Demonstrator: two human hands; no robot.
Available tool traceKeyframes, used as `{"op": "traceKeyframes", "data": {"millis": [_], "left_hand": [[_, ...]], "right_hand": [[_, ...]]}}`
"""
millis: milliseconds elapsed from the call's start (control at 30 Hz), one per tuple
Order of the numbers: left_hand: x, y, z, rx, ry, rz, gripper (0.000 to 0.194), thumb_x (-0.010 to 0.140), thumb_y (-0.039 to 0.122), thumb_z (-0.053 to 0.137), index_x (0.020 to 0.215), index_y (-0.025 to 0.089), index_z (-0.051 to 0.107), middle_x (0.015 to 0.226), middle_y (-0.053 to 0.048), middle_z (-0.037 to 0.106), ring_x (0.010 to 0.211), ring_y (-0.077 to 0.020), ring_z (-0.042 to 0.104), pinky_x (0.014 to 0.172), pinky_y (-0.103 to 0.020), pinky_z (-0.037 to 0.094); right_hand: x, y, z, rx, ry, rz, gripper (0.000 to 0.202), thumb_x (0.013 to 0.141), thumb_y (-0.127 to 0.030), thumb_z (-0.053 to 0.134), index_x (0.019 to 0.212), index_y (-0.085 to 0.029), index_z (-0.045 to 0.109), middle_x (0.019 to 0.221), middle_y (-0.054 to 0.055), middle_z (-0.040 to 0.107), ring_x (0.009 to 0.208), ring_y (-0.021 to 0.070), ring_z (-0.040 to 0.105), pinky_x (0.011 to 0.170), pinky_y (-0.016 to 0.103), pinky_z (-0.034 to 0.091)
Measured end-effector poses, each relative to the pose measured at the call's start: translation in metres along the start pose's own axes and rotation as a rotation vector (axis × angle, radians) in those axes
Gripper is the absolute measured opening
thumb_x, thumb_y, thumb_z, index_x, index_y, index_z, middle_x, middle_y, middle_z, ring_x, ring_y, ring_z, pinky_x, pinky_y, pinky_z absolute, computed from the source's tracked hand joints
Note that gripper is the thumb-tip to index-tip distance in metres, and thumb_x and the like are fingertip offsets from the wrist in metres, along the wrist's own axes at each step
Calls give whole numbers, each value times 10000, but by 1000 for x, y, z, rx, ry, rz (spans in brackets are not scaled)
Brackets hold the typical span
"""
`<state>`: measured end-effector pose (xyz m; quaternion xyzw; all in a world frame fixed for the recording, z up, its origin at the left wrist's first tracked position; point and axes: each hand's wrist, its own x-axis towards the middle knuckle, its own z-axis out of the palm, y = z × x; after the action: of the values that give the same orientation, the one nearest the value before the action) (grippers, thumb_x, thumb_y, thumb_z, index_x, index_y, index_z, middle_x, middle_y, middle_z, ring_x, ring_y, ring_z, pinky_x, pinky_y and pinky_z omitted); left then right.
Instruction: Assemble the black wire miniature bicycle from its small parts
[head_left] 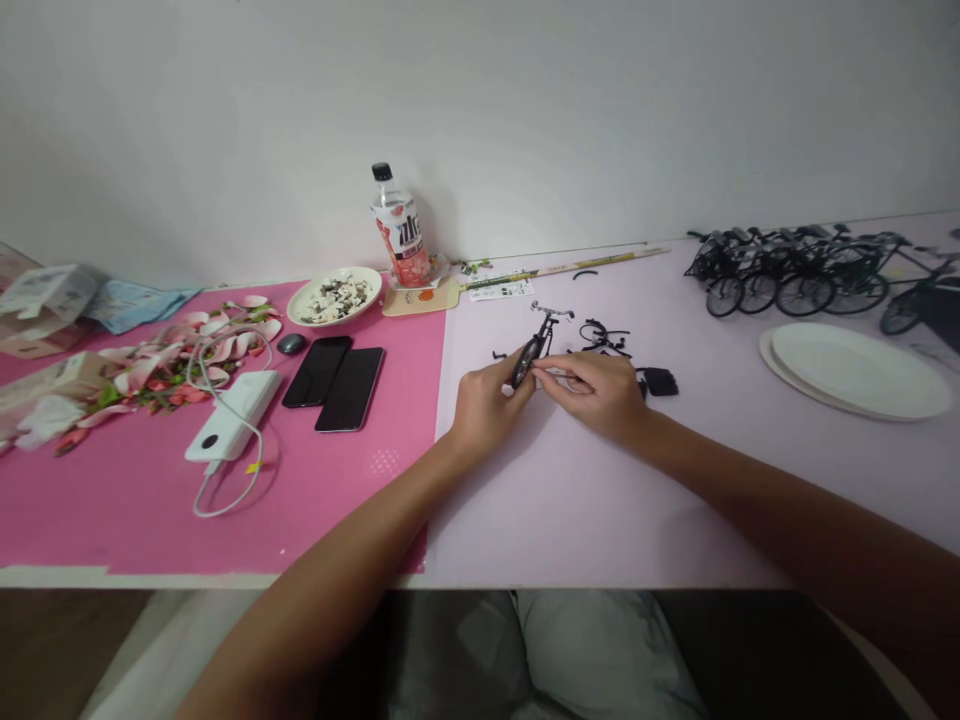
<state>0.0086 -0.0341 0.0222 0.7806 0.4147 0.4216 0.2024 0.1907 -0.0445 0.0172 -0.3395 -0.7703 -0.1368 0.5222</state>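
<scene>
Head camera: Left hand [484,408] gripped small bike [531,354] over table [600,510]

A person seated at the table held the black bike tilted, handlebars up and away, just above the lilac side of the surface. The left hand was clamped on it between thumb and fingers. The right hand [600,390] was close beside, its fingertips at the bike's near side; whether they closed on a piece was too small to tell.

Black parts [600,335] lay just beyond the right hand, and a dark block [660,381] rested near its wrist. A curved strip [585,274] lay farther back, near a long stick [615,261]. At right stood a row of bikes [787,280], crowded near the wall, with two overlapping white plates [862,370] in front.

On the pink side, a capped bottle [407,240] stood upright by a dish [295,303] of pale and dark bits. Two phones [337,380] lay touching, near a white power bank [234,415] with a looped cable [259,470]. Pink petals [202,365] were heaped behind, with boxes [49,300] at the far left.
</scene>
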Motion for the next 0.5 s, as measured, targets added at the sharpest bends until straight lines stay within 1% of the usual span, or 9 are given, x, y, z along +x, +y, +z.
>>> {"op": "traceKeyframes", "data": {"millis": [133, 233, 367, 500], "left_hand": [[0, 0, 0, 3, 0, 11, 212, 957, 242, 619, 1063, 158, 782, 713, 5, 684, 632, -111, 594, 616, -184, 437], [0, 1, 0, 24, -7, 19, 217, 962, 257, 618, 1076, 166, 779, 707, 7, 681, 604, -107, 566, 597, -187, 425], [-1, 2, 0, 40, -16, 9, 207, 967, 256, 611, 1061, 164, 771, 706, 3, 682, 610, -111, 581, 600, -187, 430], [-1, 1, 0, 65, -22, 12, 207, 976, 274, 612, 1057, 165, 768, 729, 0, 699, 638, -114, 610, 641, -190, 453]], "right_hand": [[1, 1, 0, -6, 3, 8, 54, 950, -217, 724, 919, -213, 768, 730, 14, 785, 497, 127, 656, 516, 254, 534], [1, 2, -1, -48, -32, 12, 92, 953, -239, 714, 875, -221, 759, 662, 6, 749, 493, 136, 643, 523, 273, 531], [1, 3, -3, -69, -51, 12, 129, 963, -256, 698, 847, -225, 747, 598, -7, 696, 485, 133, 614, 517, 276, 503], [2, 3, -3, -129, -85, -17, 194, 980, -258, 664, 799, -223, 725, 564, -9, 664, 490, 135, 601, 503, 279, 464]]}}
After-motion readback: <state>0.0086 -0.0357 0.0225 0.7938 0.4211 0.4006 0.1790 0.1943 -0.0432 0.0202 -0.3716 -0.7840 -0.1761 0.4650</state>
